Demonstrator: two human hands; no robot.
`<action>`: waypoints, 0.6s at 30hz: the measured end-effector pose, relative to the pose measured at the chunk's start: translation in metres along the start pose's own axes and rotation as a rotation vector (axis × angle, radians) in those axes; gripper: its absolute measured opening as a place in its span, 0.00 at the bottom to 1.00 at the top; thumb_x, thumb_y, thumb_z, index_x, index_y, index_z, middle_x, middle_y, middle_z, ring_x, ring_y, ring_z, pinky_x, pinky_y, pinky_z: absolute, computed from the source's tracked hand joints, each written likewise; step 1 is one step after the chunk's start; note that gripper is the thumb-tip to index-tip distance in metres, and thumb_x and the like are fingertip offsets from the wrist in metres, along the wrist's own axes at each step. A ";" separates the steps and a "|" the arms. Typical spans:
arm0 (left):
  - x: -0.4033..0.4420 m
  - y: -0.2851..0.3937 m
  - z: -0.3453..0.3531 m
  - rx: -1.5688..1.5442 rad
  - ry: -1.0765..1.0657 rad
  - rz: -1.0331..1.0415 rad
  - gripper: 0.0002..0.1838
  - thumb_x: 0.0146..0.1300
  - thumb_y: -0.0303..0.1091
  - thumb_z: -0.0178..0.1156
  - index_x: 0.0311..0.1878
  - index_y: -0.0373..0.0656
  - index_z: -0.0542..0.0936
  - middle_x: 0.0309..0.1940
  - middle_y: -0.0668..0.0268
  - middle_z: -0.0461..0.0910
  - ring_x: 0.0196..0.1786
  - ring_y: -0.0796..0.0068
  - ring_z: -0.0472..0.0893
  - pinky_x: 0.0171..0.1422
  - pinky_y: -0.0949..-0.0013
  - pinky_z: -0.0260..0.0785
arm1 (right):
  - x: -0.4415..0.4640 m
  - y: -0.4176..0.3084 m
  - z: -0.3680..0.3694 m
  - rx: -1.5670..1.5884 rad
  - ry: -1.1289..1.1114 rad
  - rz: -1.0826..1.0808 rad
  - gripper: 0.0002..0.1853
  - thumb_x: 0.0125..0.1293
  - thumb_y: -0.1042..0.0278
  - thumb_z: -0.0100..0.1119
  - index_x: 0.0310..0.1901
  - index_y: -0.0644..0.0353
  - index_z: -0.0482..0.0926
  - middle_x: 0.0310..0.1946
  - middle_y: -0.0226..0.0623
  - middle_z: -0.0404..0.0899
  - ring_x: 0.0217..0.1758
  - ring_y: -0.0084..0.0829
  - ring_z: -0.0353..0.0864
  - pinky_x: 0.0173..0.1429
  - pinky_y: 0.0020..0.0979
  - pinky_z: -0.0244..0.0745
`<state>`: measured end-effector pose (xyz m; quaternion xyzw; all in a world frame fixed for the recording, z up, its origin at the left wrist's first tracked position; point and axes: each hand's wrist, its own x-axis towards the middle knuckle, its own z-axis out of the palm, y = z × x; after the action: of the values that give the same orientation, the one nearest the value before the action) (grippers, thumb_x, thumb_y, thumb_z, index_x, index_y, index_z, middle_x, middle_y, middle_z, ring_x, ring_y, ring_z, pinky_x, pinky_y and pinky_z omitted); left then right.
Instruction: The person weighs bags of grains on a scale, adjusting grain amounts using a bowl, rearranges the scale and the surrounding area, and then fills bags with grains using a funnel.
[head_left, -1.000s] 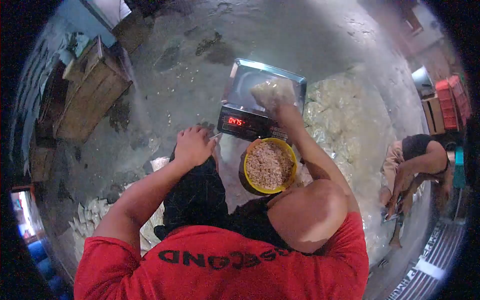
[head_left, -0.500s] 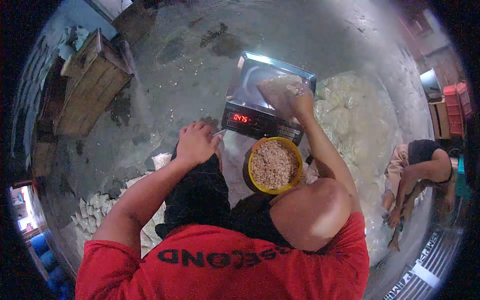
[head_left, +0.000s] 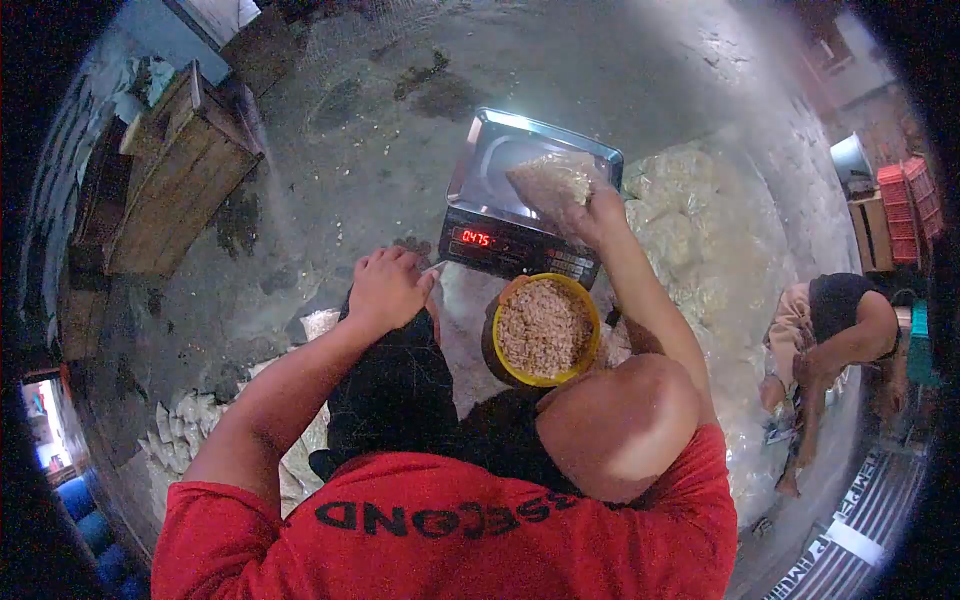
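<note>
My right hand (head_left: 603,217) grips one end of a clear plastic bag (head_left: 553,182) filled with pale, bean-like pieces. The bag is over the steel pan of a digital scale (head_left: 482,185); whether it rests its full weight there I cannot tell. Red digits on the scale read 0.475. My left hand (head_left: 388,290) lies over my dark-trousered knee with curled fingers, and a thin, pale, stick-like piece (head_left: 434,267) sticks out by the thumb. In front of the scale, a yellow-rimmed bucket (head_left: 497,345) holds similar loose pieces.
Filled clear bags (head_left: 675,215) lie in a heap right of the scale, and smaller filled bags (head_left: 180,430) sit at lower left. A wooden crate (head_left: 185,175) stands at left. Another person (head_left: 845,325) bends at right, near red crates (head_left: 910,205).
The whole view has shifted slightly. My right hand still has the bag at the pan, its filled part showing more clearly. The digits remain 0.475, and my left hand stays on the knee.
</note>
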<state>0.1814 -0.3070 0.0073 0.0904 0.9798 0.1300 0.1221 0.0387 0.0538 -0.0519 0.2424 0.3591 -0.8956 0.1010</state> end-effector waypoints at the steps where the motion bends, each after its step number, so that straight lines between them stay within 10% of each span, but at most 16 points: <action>1: -0.001 0.000 0.001 0.001 0.000 0.002 0.28 0.72 0.58 0.55 0.57 0.42 0.84 0.66 0.54 0.79 0.70 0.49 0.74 0.75 0.44 0.61 | 0.001 0.000 -0.003 0.016 0.015 -0.003 0.16 0.81 0.65 0.46 0.63 0.58 0.75 0.59 0.44 0.79 0.54 0.40 0.83 0.49 0.36 0.89; 8: 0.001 -0.003 0.002 -0.008 0.005 0.011 0.26 0.72 0.57 0.56 0.56 0.43 0.85 0.62 0.55 0.81 0.67 0.50 0.77 0.73 0.47 0.64 | -0.033 -0.004 -0.016 -0.293 -0.057 -0.111 0.16 0.82 0.62 0.46 0.62 0.61 0.74 0.57 0.45 0.78 0.55 0.39 0.82 0.47 0.30 0.88; 14: -0.002 -0.007 0.012 -0.039 0.114 0.012 0.25 0.70 0.57 0.58 0.52 0.43 0.86 0.58 0.57 0.82 0.67 0.52 0.76 0.72 0.45 0.63 | -0.129 -0.020 -0.031 -0.154 -0.083 0.229 0.16 0.82 0.60 0.52 0.60 0.62 0.77 0.49 0.40 0.83 0.49 0.32 0.85 0.50 0.29 0.85; 18: 0.000 -0.003 0.006 0.011 0.064 0.029 0.24 0.70 0.56 0.59 0.52 0.44 0.86 0.58 0.58 0.82 0.66 0.54 0.77 0.71 0.46 0.64 | -0.172 0.024 -0.066 -0.959 -0.112 -0.108 0.16 0.82 0.59 0.52 0.60 0.60 0.79 0.51 0.39 0.84 0.53 0.36 0.85 0.53 0.35 0.85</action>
<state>0.1825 -0.3086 0.0005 0.1012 0.9825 0.1292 0.0882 0.2196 0.0834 -0.0208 0.1007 0.7375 -0.6448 0.1738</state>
